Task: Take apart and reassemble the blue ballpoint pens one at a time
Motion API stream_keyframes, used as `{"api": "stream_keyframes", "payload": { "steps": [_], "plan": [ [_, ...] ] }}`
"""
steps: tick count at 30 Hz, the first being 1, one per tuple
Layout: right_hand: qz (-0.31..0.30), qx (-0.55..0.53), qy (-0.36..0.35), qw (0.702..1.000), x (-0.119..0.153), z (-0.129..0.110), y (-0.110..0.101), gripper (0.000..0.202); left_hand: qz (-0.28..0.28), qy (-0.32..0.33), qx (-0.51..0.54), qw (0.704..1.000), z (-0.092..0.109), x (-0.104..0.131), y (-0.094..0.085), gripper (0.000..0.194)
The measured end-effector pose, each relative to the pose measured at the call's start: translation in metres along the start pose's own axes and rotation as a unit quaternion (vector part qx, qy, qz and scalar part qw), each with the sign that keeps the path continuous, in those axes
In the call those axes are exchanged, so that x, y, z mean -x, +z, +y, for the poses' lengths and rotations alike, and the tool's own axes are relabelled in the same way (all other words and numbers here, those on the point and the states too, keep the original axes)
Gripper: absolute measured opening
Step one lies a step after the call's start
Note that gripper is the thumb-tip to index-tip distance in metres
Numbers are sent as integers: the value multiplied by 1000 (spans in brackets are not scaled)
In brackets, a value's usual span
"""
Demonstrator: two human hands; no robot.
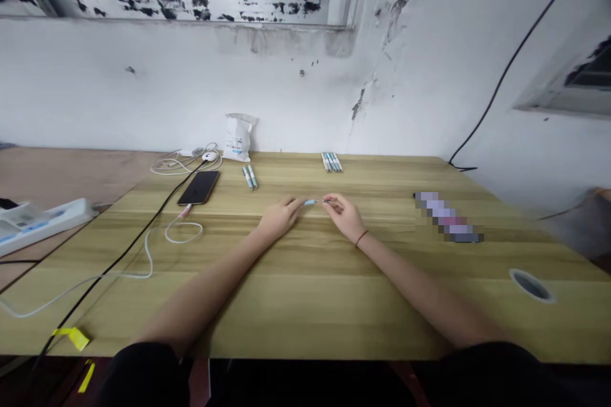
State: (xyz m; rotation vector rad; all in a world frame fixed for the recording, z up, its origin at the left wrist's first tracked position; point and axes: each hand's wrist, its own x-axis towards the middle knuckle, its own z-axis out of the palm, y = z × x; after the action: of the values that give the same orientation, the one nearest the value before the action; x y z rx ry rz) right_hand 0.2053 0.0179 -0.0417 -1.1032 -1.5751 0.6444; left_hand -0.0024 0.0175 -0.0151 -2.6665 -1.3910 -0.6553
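Near the middle of the wooden table, my left hand [280,216] is closed on a light blue pen barrel [310,202] that points to the right. Facing it, my right hand [344,216] pinches a small dark-tipped piece [327,201] close to the barrel's right end; whether the two parts touch is too small to tell. Behind my left hand, two blue and white pens [250,177] lie side by side. A row of several similar pens [331,162] lies further back, beyond my right hand.
A phone [199,187] with a white cable lies left, beside a black cable. A white packet [238,137] stands by the wall. A power strip [48,225] sits far left. At the right are a pixelated object [447,217] and a round table hole [531,285].
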Motion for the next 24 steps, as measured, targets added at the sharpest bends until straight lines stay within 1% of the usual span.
{"api": "stream_keyframes", "payload": {
  "steps": [5, 11, 14, 17, 20, 21, 24],
  "plan": [
    [-22, 6, -4, 1000, 2, -8, -1, 20, 7, 36, 12, 999, -1, -1, 1, 33],
    [-34, 69, -29, 997, 3, -14, -2, 17, 10, 68, 31, 997, 0, 0, 0, 34],
    [-34, 70, -31, 997, 3, -14, -2, 19, 9, 76, 21, 997, -1, 0, 0, 33],
    [-38, 90, -30, 995, 4, -16, -3, 22, 22, 90, -1, 996, -3, 0, 1, 32],
    [-61, 136, -23, 989, 5, -19, -4, 34, 36, 113, -16, 993, -2, 0, 1, 32],
    [-63, 147, -25, 987, 5, -19, -4, 35, 42, 118, -18, 992, -2, 0, 1, 32],
    [-49, 150, -59, 986, 5, -20, -3, 25, 62, 112, -16, 992, 0, -1, 1, 30]
  ]
}}
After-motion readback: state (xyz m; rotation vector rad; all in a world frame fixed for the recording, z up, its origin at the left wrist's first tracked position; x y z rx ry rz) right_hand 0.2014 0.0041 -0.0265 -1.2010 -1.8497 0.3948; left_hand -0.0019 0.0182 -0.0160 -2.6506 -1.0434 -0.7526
